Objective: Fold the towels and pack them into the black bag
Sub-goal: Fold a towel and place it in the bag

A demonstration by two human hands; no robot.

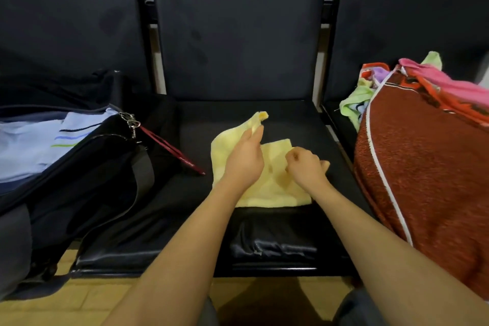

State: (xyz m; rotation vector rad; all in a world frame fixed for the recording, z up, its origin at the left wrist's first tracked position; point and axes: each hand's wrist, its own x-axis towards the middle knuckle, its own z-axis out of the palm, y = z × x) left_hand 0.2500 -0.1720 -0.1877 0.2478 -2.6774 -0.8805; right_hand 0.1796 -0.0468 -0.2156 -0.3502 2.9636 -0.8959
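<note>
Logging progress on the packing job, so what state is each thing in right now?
yellow towel: on the middle seat, partly folded
left hand: pinches a lifted towel corner
right hand: grips the towel's right edge
black bag: unzipped, a light blue towel inside
towel pile: heaped, unfolded

Two bare forearms, no sleeves in view, no rings or watch, dark grey trousers [354, 309] at the knees

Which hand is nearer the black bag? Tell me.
Left. The left hand pinches the yellow towel's raised corner, on the side toward the black bag. The right hand grips the towel farther away.
</note>
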